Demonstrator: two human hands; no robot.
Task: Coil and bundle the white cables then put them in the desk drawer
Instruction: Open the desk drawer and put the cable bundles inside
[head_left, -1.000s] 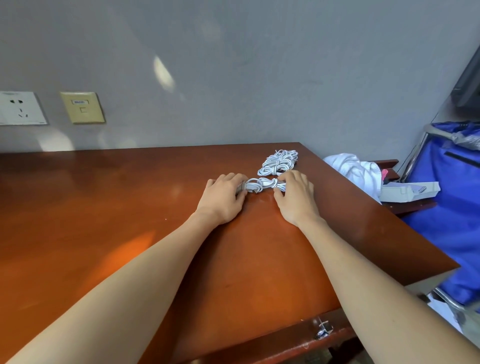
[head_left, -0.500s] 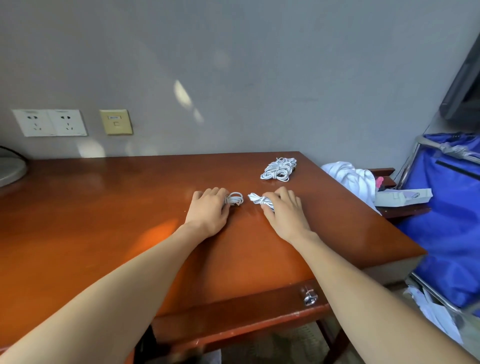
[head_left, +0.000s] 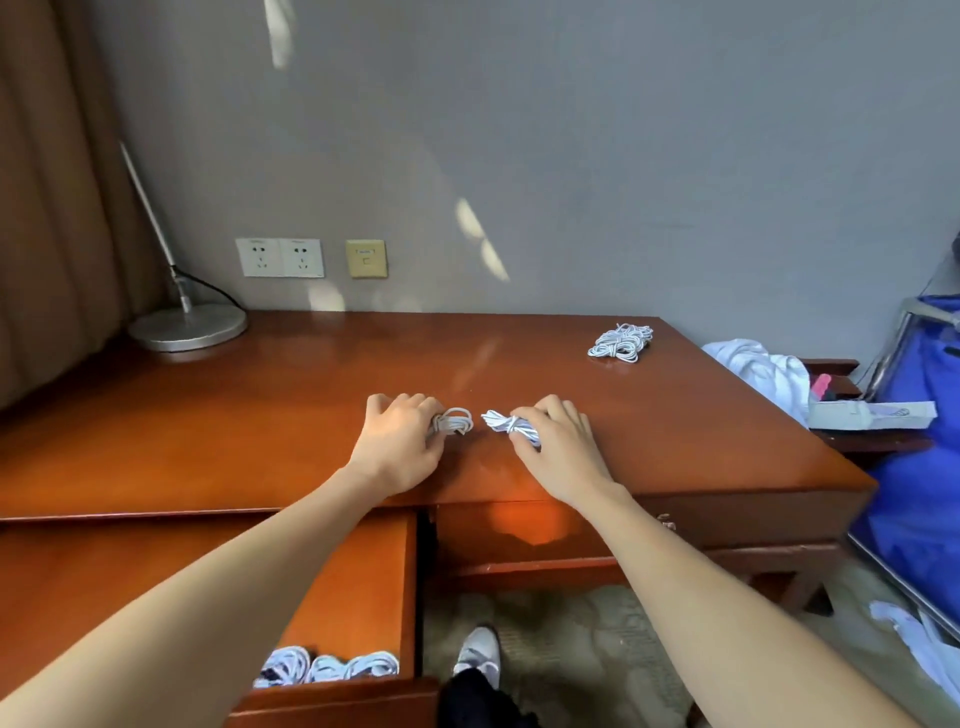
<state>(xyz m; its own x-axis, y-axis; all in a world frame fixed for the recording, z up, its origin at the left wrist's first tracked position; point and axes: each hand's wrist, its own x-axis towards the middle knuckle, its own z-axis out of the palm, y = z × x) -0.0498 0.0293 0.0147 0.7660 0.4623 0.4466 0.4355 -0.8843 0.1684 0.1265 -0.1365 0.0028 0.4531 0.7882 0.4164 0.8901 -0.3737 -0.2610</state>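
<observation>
- Grey wall (head_left: 571, 156) behind; red-brown wooden counter (head_left: 234, 426) across mid-frame, lamp base (head_left: 188, 326) at upper left.
- Left hand (head_left: 397, 441) at centre, fingers (head_left: 415, 408) curled round small cable coil (head_left: 456, 421) on counter.
- Right hand (head_left: 558, 449) just beside, fingers pinching second cable bundle (head_left: 505, 422); two bundles near, not touching.
- Loose cable pile (head_left: 621, 342) toward counter's far right corner, well apart from both hands.
- Drawer (head_left: 363, 608) open at lower left, stored coils (head_left: 327, 666) lying at its front.
</observation>
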